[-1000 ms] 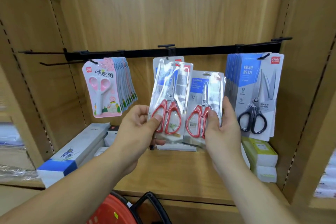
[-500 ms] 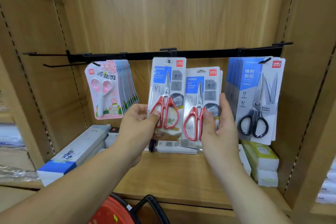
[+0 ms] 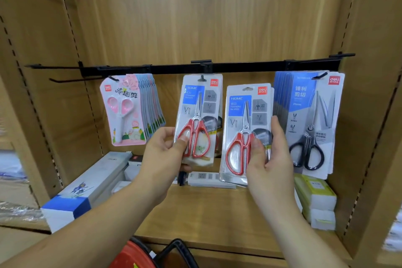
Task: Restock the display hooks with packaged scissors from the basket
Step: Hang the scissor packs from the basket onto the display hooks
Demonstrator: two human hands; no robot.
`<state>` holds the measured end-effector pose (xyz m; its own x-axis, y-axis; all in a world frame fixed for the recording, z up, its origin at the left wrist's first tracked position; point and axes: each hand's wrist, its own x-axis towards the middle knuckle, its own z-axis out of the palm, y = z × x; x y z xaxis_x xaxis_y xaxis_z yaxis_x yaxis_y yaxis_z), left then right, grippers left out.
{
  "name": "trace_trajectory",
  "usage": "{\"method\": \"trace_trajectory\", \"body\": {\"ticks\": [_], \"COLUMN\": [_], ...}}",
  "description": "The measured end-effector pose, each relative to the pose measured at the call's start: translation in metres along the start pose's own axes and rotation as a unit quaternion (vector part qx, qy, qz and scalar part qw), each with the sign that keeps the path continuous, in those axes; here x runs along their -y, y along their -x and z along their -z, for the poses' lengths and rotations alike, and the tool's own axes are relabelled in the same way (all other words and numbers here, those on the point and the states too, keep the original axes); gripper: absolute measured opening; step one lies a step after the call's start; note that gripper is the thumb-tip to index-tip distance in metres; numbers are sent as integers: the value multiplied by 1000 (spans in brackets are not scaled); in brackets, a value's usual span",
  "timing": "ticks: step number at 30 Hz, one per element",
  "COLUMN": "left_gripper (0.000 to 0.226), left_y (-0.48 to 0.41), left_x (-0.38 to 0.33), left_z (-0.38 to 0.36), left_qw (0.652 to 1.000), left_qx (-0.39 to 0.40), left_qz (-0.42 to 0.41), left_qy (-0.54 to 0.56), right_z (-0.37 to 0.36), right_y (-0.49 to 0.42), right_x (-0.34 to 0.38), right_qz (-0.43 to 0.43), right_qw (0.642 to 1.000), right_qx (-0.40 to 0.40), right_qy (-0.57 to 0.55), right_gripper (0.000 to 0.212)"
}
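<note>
Nearest, at the bottom edge, one red basket point(image 3: 139, 254) with a black handle shows only in part. Above it two hands reach up, each with one blister pack of red-handled scissors. The left hand point(image 3: 165, 154) pinches the left pack point(image 3: 198, 119) low down, its thumb flat on the front over a red handle loop and its fingers point(image 3: 162, 137) curled behind; this pack's top hole sits at a black hook point(image 3: 202, 78). The right hand point(image 3: 272, 159) grips the right pack point(image 3: 245, 128) the same way, thumb on the handles and fingers wrapped round the right edge; more card edges show behind it, though how many I cannot tell. Its hang hole lies free, below the rail point(image 3: 239, 67). Both cards carry a red "deli" logo and a blue panel reading "HOME". Farther back, on the wooden shelf point(image 3: 206, 213), lie one long blue-and-white box point(image 3: 87, 189) and two stacked green-and-white boxes point(image 3: 315, 198). From the one black rail hang a fanned row of pink scissors packs point(image 3: 121, 111) marked "Clip" and a stack of black-handled scissors packs point(image 3: 311, 124), also "deli".
</note>
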<state>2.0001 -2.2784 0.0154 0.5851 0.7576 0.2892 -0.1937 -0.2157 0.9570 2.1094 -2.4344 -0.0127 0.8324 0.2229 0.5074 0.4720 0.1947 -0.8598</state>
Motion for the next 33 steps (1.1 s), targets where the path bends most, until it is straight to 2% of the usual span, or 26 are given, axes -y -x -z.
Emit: {"method": "trace_trajectory", "body": {"ticks": [3,8,12,13,16,17,19,21,25,33], "left_gripper": [15,18,23,21,27,32,36,29,19,20], "left_y": [-4,-12,10,20,44,46,43,37,26,13], "left_x": [-3,-4,1,1,2,4,1,-3,-5,-9], "left_z": [-2,-4,-1,-3,-11,-12,-8,-2,16,21], "left_qw": [1000,996,983,985,991,989,989,996,999,999], "left_qx": [-8,-23,-73,-46,95,110,102,78,31,42], "left_qz": [1,52,-39,-65,-55,-59,-60,-30,6,-9], "left_qy": [-15,-63,-166,-152,-74,-78,-84,-40,-7,-29], "right_z": [-1,-10,-16,-18,-22,-23,-24,-22,-14,-11], "right_y": [1,6,9,10,10,11,12,11,6,9], "right_x": [2,3,6,8,8,8,10,12,8,7], "right_qz": [13,20,5,8,16,10,6,-4,-33,-6], "right_qw": [1000,999,997,996,996,995,995,996,997,999], "right_qx": [19,45,40,39,41,44,45,26,11,-9], "right_qy": [-3,-20,-67,-75,-84,-88,-89,-86,-63,-38], "right_gripper": [65,65,65,65,62,62,59,51,57,60]}}
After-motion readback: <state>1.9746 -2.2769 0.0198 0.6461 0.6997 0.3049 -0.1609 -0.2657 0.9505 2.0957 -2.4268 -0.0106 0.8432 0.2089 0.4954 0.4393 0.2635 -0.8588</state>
